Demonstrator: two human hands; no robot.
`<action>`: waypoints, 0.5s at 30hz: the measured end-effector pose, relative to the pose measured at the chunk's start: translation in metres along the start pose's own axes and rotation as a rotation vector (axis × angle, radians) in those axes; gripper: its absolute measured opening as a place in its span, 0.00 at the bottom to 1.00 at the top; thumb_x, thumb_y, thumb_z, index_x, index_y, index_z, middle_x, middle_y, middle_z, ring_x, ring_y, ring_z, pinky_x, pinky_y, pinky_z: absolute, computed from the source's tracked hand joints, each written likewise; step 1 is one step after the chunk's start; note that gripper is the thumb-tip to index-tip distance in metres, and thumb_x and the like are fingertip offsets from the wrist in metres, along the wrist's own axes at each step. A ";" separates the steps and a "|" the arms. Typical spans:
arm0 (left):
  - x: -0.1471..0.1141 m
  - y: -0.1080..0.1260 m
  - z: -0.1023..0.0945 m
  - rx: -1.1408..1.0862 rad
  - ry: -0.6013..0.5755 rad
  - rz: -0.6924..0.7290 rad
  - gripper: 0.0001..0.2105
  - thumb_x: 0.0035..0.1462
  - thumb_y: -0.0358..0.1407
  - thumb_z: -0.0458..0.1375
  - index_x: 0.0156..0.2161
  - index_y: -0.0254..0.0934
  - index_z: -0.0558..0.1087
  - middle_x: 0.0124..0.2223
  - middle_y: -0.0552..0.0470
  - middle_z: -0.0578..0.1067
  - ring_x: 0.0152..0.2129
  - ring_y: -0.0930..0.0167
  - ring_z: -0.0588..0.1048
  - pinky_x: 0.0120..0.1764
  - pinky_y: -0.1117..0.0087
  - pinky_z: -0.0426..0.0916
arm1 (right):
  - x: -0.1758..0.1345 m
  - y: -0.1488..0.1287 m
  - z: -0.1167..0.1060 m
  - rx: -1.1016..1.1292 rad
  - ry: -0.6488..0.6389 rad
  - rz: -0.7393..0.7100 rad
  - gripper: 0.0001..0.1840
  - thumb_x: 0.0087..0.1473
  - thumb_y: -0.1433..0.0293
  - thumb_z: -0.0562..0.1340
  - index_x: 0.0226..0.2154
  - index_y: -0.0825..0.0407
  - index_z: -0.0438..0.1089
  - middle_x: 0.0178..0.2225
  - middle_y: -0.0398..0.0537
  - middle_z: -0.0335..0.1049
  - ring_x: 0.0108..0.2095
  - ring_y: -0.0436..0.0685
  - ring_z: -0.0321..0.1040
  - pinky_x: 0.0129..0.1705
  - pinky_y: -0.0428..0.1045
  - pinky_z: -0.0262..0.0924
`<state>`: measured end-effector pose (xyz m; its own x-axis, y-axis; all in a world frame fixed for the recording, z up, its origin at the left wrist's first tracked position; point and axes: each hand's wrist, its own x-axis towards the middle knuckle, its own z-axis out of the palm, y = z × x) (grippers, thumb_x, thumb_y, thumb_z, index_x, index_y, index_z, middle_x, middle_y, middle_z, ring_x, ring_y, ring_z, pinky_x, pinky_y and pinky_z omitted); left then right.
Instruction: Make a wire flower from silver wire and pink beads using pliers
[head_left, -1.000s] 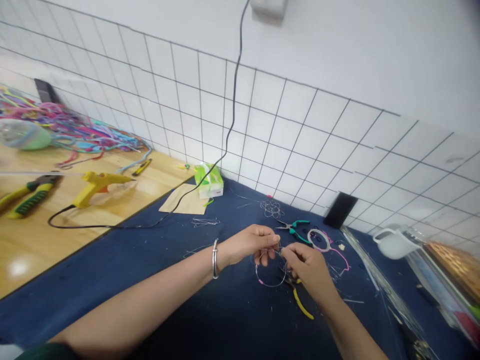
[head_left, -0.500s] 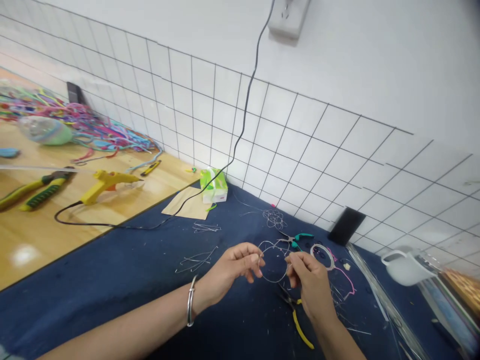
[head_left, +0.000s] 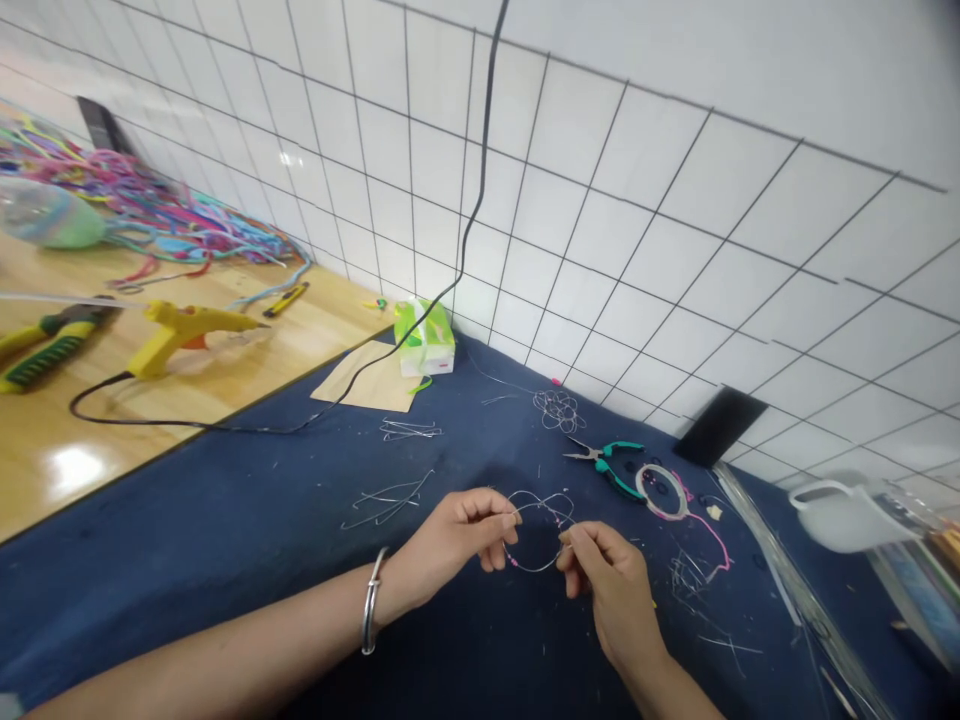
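A thin silver wire ring (head_left: 534,569) with a second loop and small pink beads is stretched between my two hands above the blue cloth. My left hand (head_left: 471,528), with a silver bangle (head_left: 371,603) on its wrist, pinches the left side of the ring. On the opposite side, my right hand (head_left: 611,580) grips the wire between thumb and fingers. Behind the ring lie teal-handled pliers (head_left: 609,466) with their jaws parted. A coil of looped wire (head_left: 559,410) rests further back, near the wall.
Bent wire pieces (head_left: 386,500) lie left of my hands; wire scraps (head_left: 688,577) and a white roll (head_left: 661,492) lie right. A yellow glue gun (head_left: 187,335) sits on the wooden table, its black cable (head_left: 247,430) crossing the cloth. A white pitcher (head_left: 840,515) stands far right.
My view has tipped down and closer. The wire ring is turned slightly, with its pink beads now visible. My right hand sits lower and covers the yellow-handled pliers almost entirely.
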<state>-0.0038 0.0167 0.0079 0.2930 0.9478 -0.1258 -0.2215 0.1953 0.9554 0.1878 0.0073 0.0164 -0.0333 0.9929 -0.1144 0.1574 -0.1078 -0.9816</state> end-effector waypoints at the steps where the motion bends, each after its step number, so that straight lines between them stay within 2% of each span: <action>1: 0.000 -0.001 0.000 0.006 0.003 -0.014 0.11 0.52 0.40 0.56 0.30 0.31 0.70 0.27 0.51 0.73 0.17 0.77 0.68 0.23 0.74 0.64 | 0.000 0.002 0.000 -0.005 -0.001 -0.001 0.15 0.50 0.59 0.58 0.27 0.55 0.69 0.20 0.44 0.66 0.17 0.47 0.58 0.21 0.44 0.53; 15: 0.000 -0.004 -0.002 0.030 -0.025 -0.100 0.07 0.52 0.35 0.54 0.28 0.33 0.68 0.26 0.53 0.72 0.15 0.79 0.66 0.21 0.77 0.60 | 0.004 0.021 0.003 0.013 -0.009 -0.017 0.14 0.51 0.60 0.57 0.28 0.54 0.68 0.21 0.42 0.64 0.19 0.47 0.59 0.23 0.44 0.53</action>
<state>-0.0047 0.0160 0.0040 0.3357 0.9172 -0.2145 -0.1621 0.2805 0.9461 0.1879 0.0092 -0.0055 -0.0445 0.9941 -0.0988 0.1442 -0.0915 -0.9853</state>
